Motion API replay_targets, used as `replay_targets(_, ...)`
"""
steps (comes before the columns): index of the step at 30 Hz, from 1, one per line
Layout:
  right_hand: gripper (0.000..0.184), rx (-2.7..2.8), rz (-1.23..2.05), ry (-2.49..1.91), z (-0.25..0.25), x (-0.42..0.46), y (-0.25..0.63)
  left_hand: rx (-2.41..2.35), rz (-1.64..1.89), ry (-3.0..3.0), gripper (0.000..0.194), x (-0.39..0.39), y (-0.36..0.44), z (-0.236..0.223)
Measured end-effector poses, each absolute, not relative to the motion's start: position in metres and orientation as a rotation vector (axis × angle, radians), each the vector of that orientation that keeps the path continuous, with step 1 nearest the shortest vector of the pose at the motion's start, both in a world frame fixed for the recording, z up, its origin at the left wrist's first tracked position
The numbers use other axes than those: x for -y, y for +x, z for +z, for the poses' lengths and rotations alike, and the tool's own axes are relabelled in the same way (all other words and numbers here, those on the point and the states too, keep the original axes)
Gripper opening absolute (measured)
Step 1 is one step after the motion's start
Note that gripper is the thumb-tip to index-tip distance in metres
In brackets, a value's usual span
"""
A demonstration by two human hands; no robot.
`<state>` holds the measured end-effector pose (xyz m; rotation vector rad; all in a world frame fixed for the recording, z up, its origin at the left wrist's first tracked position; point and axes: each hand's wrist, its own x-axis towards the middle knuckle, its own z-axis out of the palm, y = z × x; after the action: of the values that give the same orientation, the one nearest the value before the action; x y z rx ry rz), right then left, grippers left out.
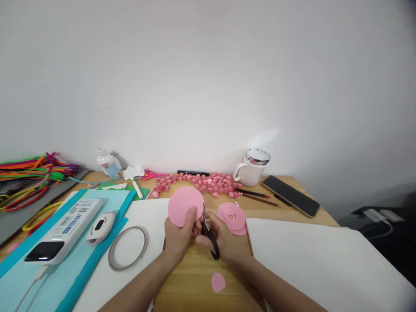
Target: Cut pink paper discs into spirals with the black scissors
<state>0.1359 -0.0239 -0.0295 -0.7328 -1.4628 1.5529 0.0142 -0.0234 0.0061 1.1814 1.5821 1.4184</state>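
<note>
Pinched between thumb and fingers of my left hand (178, 236) is a round pink paper disc (182, 203), its flat face toward me. My right hand (224, 240) is closed round the black handles of a pair of scissors (212, 242), whose blades point up along the disc's right edge. Part of the grip is hidden behind my fingers. Beside my right hand lie several more pink paper circles (236, 216), stacked loosely. A small pink paper scrap (218, 282) rests on the wood below my hands.
Behind my hands spread many small pink rolled-paper pieces (224, 182), near a white mug (252, 169), pencils (256, 196) and a phone (290, 195). White sheets (312, 255) flank me. At left are a ring of tape (112, 255), a white power bank (69, 229) and pipe cleaners (35, 169).
</note>
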Motion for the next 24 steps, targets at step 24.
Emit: replay_targets(24, 0.024, 1.383, 1.539, -0.802, -0.0212, 0.0304, 0.133, -1.664, 1.422, 1.154, 0.028, 0.0248, 0.0153, 0.0038)
